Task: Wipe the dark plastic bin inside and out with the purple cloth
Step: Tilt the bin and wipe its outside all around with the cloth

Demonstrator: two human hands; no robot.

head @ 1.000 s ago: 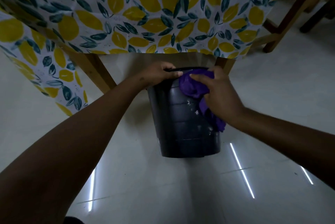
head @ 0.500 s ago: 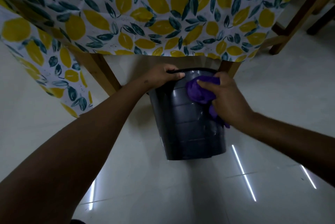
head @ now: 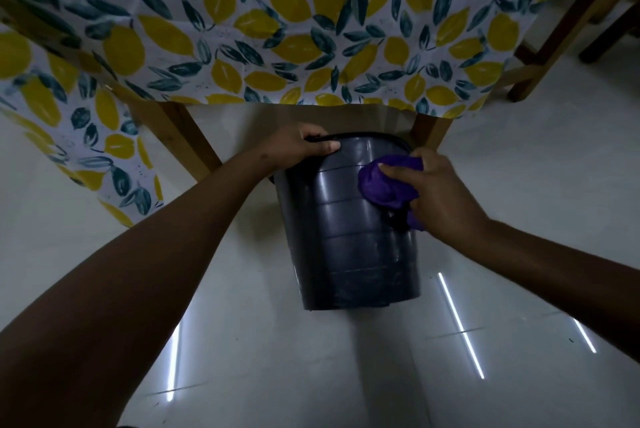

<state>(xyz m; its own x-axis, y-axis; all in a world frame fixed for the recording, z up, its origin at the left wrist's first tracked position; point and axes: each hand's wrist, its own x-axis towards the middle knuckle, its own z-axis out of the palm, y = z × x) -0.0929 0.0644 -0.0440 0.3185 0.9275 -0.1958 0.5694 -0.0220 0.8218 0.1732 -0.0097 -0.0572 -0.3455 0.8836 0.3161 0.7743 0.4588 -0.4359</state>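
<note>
Purple cloth (head: 384, 185), bunched into a soft lump, is pressed on the outer wall of the dark plastic bin (head: 349, 237), high on its right side and just under the rim. The person's right hand (head: 443, 195) is grasping this cloth, with the fingers curled over it and one fingertip lying on top; a small end of the cloth hangs below the palm. The left hand (head: 298, 150) is clenched around the rim of the bin at its upper left, the thumb on the outside and the other fingers hooked over the edge. The bin is low over the pale glossy floor (head: 519, 185), directly before the person and just in front of the desk. Its mouth is tilted away toward the desk, so only the ribbed outer wall and the bottom edge are seen, not the inside. I cannot tell if the bottom touches the floor. A tablecloth (head: 277, 29) with yellow lemons and dark green leaves hangs from the desk above the bin, and a wooden leg (head: 183, 140) stands to the left behind the left forearm. Thin white lines of light are reflected on the floor on both sides of the bin.
</note>
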